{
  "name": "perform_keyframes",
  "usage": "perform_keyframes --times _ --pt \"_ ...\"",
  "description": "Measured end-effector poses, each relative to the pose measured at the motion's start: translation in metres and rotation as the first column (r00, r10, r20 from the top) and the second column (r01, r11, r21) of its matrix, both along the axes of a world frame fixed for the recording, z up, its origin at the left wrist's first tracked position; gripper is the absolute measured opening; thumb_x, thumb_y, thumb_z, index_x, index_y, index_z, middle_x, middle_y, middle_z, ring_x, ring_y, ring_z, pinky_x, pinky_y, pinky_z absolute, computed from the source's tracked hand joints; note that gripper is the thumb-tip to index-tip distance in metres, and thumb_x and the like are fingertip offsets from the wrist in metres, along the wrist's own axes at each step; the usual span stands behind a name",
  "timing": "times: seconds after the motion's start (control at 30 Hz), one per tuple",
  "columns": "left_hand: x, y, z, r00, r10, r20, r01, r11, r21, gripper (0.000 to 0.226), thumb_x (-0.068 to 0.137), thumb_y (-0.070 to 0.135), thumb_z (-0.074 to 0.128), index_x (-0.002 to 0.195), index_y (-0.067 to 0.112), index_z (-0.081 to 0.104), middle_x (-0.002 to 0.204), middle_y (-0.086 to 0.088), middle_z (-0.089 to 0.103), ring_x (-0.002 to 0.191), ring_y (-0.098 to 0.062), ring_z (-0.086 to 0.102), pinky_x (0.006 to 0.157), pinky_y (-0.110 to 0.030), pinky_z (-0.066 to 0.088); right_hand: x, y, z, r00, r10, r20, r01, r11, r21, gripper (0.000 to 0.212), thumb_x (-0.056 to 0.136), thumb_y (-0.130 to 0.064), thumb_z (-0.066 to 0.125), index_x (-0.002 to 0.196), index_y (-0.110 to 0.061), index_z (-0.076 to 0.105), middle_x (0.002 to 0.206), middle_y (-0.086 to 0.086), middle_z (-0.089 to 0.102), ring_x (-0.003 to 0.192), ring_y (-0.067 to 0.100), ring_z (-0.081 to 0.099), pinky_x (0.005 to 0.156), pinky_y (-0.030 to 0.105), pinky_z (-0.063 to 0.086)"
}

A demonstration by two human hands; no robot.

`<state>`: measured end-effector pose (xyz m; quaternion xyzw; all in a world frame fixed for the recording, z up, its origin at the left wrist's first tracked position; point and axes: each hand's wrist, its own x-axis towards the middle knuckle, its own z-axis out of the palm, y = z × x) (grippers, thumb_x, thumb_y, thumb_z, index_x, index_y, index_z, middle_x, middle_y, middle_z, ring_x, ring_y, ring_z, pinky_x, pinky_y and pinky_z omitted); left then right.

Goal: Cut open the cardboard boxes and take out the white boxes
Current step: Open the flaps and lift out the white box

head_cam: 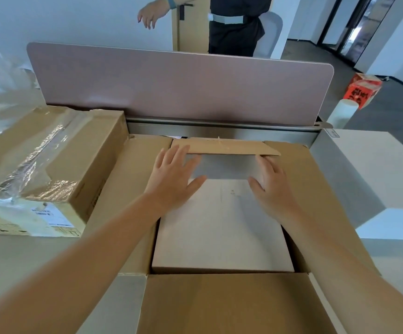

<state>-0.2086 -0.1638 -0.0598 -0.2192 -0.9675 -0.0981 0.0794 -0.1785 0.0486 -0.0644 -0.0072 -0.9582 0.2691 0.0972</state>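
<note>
the cardboard box [219,304] is already open, so this looks like the taking-out step. the white box [219,225] sits inside at centre. left hand [174,174] at 11 o'clock and right hand [271,179] at 1 o'clock lie spread, fingers straight, at its far corners. next, they likely need to curl under the far edge and lift.

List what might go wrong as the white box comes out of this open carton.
The white box fits tightly between the carton walls, so it may stick or drag the carton up. The left hand and right hand lie flat at its far end, without a firm hold, and may slip. The far flap overhangs that end and may catch the box.
</note>
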Motion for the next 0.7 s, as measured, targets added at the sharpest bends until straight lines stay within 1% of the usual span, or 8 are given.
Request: perform_keyframes --times 0.1,0.17,0.27,0.33,0.4,0.53,0.63,0.7 --pt "-0.011 0.0 0.003 0.992 0.058 -0.11 -0.052 0.997 0.059 0.081 0.079 0.056 0.008 0.142 0.015 0.036 0.154 -0.016 0.013 0.143 -0.036 0.006 0.113 -0.041 -0.003 -0.017 0.002 0.01 1.0 0.014 -0.017 -0.013 0.999 0.033 0.062 0.094 -0.023 0.044 0.147 -0.015 0.013 0.154 0.005 0.017 0.142 0.022 0.013 0.113 0.035 0.017" --pt "-0.019 0.003 0.005 0.982 0.118 -0.144 -0.106 0.99 0.092 0.074 0.085 0.054 0.018 0.145 0.012 0.029 0.155 -0.019 0.005 0.142 -0.039 0.0 0.111 -0.04 -0.006 -0.033 0.005 0.015 1.0 0.016 -0.013 -0.015 0.999 0.041 0.066 0.094 -0.026 0.044 0.148 -0.017 0.006 0.157 0.003 0.007 0.144 0.022 0.005 0.114 0.036 0.014" --pt "-0.037 0.005 0.003 0.983 0.18 -0.043 -0.179 0.983 0.034 0.068 0.095 0.047 0.034 0.149 0.016 0.008 0.155 -0.013 -0.013 0.143 -0.032 -0.011 0.114 -0.04 -0.007 -0.061 0.011 0.018 1.0 0.009 0.012 -0.01 0.999 0.054 0.071 0.094 -0.031 0.044 0.148 -0.018 0.0 0.157 0.003 -0.004 0.145 0.021 -0.003 0.115 0.037 0.009" --pt "-0.053 0.007 0.0 0.98 0.2 0.011 -0.2 0.979 -0.036 0.07 0.095 0.047 0.033 0.149 0.017 0.0 0.155 -0.01 -0.018 0.143 -0.029 -0.014 0.115 -0.041 -0.006 -0.078 0.015 0.016 0.999 0.006 0.047 -0.011 0.996 0.089 0.073 0.094 -0.034 0.044 0.148 -0.018 -0.002 0.157 0.002 -0.009 0.145 0.021 -0.007 0.116 0.037 0.004" --pt "-0.068 0.011 -0.003 0.975 0.213 0.069 -0.207 0.974 -0.092 0.07 0.095 0.05 0.03 0.149 0.018 -0.003 0.154 -0.008 -0.02 0.143 -0.028 -0.014 0.115 -0.042 -0.006 -0.093 0.019 0.011 0.994 0.0 0.105 -0.013 0.992 0.129 0.073 0.095 -0.038 0.041 0.148 -0.018 -0.005 0.156 -0.001 -0.014 0.144 0.021 -0.01 0.117 0.039 0.003" --pt "-0.089 0.018 -0.012 0.958 0.234 0.167 -0.204 0.962 -0.183 0.07 0.095 0.053 0.023 0.149 0.018 -0.007 0.155 -0.005 -0.019 0.144 -0.025 -0.012 0.115 -0.044 -0.003 -0.11 0.026 -0.002 0.974 0.002 0.225 -0.044 0.983 0.18 0.072 0.096 -0.044 0.033 0.147 -0.016 -0.009 0.155 -0.002 -0.02 0.145 0.023 -0.004 0.116 0.041 0.006" --pt "-0.096 0.02 -0.016 0.952 0.252 0.175 -0.21 0.951 -0.224 0.073 0.093 0.057 0.021 0.149 0.018 -0.006 0.156 -0.004 -0.016 0.144 -0.026 -0.007 0.115 -0.044 0.004 -0.114 0.029 -0.006 0.968 -0.01 0.253 -0.076 0.941 0.329 0.069 0.096 -0.047 0.027 0.147 -0.016 -0.008 0.156 0.0 -0.016 0.144 0.023 0.008 0.113 0.04 0.012" --pt "-0.098 0.02 -0.018 0.946 0.269 0.182 -0.222 0.945 -0.241 0.074 0.092 0.06 0.02 0.149 0.018 -0.004 0.157 -0.003 -0.011 0.144 -0.025 -0.002 0.115 -0.043 0.006 -0.116 0.031 -0.006 0.964 -0.026 0.266 -0.092 0.902 0.421 0.068 0.096 -0.049 0.023 0.147 -0.016 -0.006 0.157 0.0 -0.008 0.142 0.024 0.014 0.11 0.04 0.016"
